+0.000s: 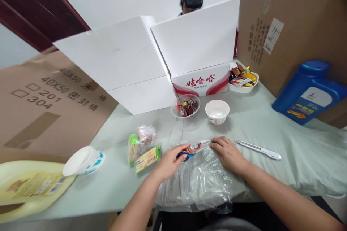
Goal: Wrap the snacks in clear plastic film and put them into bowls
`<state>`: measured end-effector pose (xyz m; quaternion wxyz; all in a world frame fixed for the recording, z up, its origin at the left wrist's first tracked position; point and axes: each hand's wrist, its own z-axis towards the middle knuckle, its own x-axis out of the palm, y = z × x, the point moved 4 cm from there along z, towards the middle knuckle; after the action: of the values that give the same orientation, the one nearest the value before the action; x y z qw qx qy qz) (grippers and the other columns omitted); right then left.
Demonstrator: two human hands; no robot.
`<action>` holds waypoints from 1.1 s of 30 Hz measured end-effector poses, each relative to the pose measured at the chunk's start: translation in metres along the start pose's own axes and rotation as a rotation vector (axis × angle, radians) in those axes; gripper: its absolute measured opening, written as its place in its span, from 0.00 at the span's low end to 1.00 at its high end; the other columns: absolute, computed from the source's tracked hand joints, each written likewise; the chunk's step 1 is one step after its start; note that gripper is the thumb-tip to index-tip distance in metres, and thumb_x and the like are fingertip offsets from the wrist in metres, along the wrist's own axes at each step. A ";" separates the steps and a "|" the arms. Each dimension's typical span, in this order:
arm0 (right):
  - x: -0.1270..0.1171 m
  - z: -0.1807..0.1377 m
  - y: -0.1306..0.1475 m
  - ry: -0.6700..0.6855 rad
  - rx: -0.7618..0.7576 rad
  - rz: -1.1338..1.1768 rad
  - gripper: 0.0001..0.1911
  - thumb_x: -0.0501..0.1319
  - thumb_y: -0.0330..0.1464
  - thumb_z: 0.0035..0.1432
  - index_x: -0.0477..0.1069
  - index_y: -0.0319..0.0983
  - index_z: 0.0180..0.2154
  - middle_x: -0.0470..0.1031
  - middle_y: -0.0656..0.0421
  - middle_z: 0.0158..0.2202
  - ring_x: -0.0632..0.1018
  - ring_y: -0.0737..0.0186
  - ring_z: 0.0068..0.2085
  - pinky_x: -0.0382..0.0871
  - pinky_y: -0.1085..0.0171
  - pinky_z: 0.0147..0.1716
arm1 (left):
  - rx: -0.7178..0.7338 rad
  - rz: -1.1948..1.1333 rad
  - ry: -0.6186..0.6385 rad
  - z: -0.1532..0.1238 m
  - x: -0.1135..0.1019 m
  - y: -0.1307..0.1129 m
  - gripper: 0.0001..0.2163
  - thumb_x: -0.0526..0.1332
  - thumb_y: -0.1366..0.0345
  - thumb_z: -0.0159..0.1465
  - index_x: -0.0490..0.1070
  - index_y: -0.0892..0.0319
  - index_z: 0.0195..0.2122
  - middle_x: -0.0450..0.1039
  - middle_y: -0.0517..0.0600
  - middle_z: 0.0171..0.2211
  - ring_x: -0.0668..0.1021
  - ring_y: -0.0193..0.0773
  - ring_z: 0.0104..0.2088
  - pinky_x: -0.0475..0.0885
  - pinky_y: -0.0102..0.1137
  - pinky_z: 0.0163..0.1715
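Note:
My left hand (173,158) is closed around a small snack packet (194,148) in a red and blue wrapper. It holds the packet over a clear plastic bag (200,180) that lies crumpled on the table's front part. On the bag's far right edge, the fingers of my right hand (225,151) are bent and pinch the film. To the left of my left hand lie green-wrapped cracker packs (148,158) and a clear bag with a brownish item (146,134). White tongs (258,149) rest to the right of my right hand.
Beyond my hands stand a clear bowl of wrapped snacks (185,106), a white paper bowl (217,111) and a heaped white dish (244,83). Another paper bowl (84,160) is tilted by a yellow jug (32,187). White boxes (119,57), cartons and a blue bottle (309,94) surround these; a person sits behind.

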<state>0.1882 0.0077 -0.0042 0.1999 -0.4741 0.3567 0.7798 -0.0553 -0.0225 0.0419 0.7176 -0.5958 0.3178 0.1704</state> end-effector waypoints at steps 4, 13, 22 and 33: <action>-0.001 0.002 0.001 -0.031 -0.008 0.015 0.19 0.52 0.22 0.61 0.73 0.38 0.50 0.74 0.49 0.51 0.72 0.52 0.51 0.70 0.49 0.50 | -0.262 -0.437 -0.298 0.025 -0.040 0.019 0.23 0.70 0.52 0.50 0.77 0.61 0.43 0.81 0.55 0.36 0.81 0.43 0.33 0.77 0.36 0.33; -0.002 0.002 0.001 -0.053 -0.024 0.031 0.18 0.53 0.22 0.61 0.73 0.36 0.49 0.74 0.49 0.50 0.73 0.52 0.49 0.72 0.49 0.48 | -0.339 -0.422 -0.560 0.132 -0.089 0.018 0.16 0.66 0.56 0.55 0.72 0.62 0.38 0.76 0.49 0.29 0.79 0.36 0.26 0.75 0.32 0.29; -0.002 0.001 0.001 -0.077 -0.030 0.021 0.17 0.52 0.22 0.62 0.73 0.37 0.48 0.75 0.48 0.49 0.73 0.52 0.49 0.72 0.50 0.47 | -0.219 0.043 -0.564 0.140 -0.073 0.023 0.15 0.64 0.75 0.51 0.74 0.59 0.40 0.75 0.57 0.43 0.78 0.48 0.43 0.69 0.45 0.50; 0.006 -0.002 -0.002 -0.050 0.103 -0.142 0.19 0.53 0.27 0.63 0.72 0.40 0.53 0.69 0.49 0.59 0.64 0.41 0.61 0.61 0.44 0.56 | 0.146 0.676 -0.370 0.104 -0.053 -0.025 0.11 0.59 0.71 0.61 0.74 0.58 0.45 0.71 0.58 0.48 0.72 0.51 0.51 0.67 0.49 0.53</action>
<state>0.1880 0.0078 -0.0104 0.2877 -0.4677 0.3568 0.7558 -0.0525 0.0790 0.1045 0.7068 -0.3641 0.3725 0.4786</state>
